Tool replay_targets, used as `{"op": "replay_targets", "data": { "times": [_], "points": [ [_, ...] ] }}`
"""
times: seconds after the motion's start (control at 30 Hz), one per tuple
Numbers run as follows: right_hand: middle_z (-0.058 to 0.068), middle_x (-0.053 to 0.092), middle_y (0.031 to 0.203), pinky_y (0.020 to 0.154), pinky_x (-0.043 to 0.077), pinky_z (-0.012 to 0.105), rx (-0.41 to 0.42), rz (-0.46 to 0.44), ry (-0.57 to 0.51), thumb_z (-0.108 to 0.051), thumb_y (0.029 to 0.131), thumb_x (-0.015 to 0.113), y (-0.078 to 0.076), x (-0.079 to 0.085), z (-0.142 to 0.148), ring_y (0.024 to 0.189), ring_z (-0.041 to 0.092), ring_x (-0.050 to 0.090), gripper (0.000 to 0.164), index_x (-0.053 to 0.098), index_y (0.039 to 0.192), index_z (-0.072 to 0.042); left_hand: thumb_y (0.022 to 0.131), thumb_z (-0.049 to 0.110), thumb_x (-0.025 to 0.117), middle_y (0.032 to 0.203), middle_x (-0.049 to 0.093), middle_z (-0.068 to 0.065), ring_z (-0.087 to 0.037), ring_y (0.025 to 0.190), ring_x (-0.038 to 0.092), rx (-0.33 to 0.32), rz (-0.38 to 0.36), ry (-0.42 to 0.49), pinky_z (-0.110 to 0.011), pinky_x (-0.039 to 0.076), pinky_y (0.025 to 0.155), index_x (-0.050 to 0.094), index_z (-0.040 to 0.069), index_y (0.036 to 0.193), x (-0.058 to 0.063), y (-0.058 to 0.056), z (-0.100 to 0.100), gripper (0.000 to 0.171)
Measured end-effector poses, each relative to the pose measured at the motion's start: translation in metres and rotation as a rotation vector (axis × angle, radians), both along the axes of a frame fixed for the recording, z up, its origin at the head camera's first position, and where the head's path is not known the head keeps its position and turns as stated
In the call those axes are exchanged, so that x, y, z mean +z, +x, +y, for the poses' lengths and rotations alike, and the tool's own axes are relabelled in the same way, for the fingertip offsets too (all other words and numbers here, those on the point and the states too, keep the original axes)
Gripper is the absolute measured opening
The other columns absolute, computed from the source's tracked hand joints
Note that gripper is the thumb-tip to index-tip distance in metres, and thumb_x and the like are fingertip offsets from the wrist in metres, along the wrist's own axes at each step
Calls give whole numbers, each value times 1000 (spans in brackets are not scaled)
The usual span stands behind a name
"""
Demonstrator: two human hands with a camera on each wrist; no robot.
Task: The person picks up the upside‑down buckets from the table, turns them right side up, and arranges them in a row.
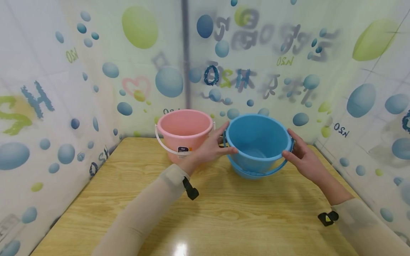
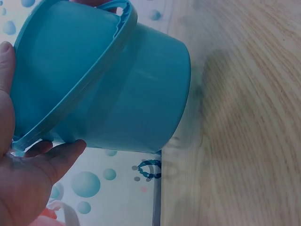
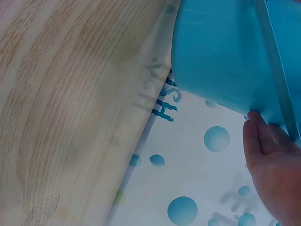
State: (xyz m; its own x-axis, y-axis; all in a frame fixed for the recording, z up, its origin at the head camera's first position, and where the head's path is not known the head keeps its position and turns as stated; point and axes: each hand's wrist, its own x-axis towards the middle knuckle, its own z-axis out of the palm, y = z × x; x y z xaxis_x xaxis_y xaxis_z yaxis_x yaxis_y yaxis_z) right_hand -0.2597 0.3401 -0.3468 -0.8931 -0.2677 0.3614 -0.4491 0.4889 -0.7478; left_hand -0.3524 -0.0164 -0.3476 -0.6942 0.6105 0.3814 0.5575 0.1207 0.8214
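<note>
A blue bucket (image 1: 256,161) is between my two hands, its mouth tipped a little towards me and its blue handle (image 1: 272,171) hanging down the front. My left hand (image 1: 209,147) grips its left side, the thumb near the rim and the fingers round the outer wall. On the opposite side my right hand (image 1: 302,158) holds the rim, its fingertips (image 3: 254,117) against the wall in the right wrist view. Whether the base touches the table cannot be told. A pink bucket (image 1: 174,142) stands upright just left, partly behind my left hand.
A wood-grain table (image 1: 198,213) lies under both buckets. Behind it and at both sides hang pale curtains (image 1: 96,71) with blue and green dots. The pink bucket's white handle (image 1: 162,142) droops across its front, by a dark label (image 1: 183,149).
</note>
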Motion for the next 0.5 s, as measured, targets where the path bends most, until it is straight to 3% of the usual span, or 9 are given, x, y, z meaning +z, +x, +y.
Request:
{"op": "replay_targets", "data": {
  "times": [0.23, 0.33, 0.43, 0.47, 0.5],
  "points": [
    [38, 41, 167, 94, 50, 7, -40, -40, 30, -22, 118, 51, -5, -3, 7, 147, 62, 48, 78, 2, 179, -18, 99, 41, 80, 178, 36, -9, -35, 158, 49, 8, -55, 13, -53, 52, 121, 7, 22, 179, -6, -2, 8, 110],
    [37, 48, 163, 93, 50, 8, -74, -57, 57, -26, 119, 51, -7, -4, 10, 135, 26, 68, 76, 5, 179, -18, 102, 37, 79, 177, 38, -9, -34, 158, 50, 34, -56, -3, -53, 51, 121, 9, 22, 179, -8, -2, 11, 105],
    [36, 57, 155, 91, 50, 9, -101, -77, 80, -30, 119, 50, -10, -8, 12, 117, -5, 63, 75, 6, 179, -18, 102, 46, 78, 178, 36, -7, -33, 158, 48, 97, -57, -63, -54, 49, 123, 11, 25, 179, -11, -3, 13, 104],
    [36, 58, 154, 92, 50, 10, -107, -86, 82, -31, 119, 49, -10, -8, 13, 114, -10, 60, 75, 6, 179, -18, 101, 49, 78, 179, 35, -6, -33, 159, 47, 116, -57, -81, -56, 48, 124, 11, 25, 179, -12, -2, 13, 105],
    [35, 59, 153, 92, 49, 10, -116, -98, 90, -33, 119, 48, -11, -10, 14, 117, -5, 62, 75, 6, 179, -19, 101, 52, 77, 180, 34, -6, -33, 160, 45, 132, -61, -96, -57, 46, 125, 11, 26, 179, -12, -3, 13, 105]
  ]
}}
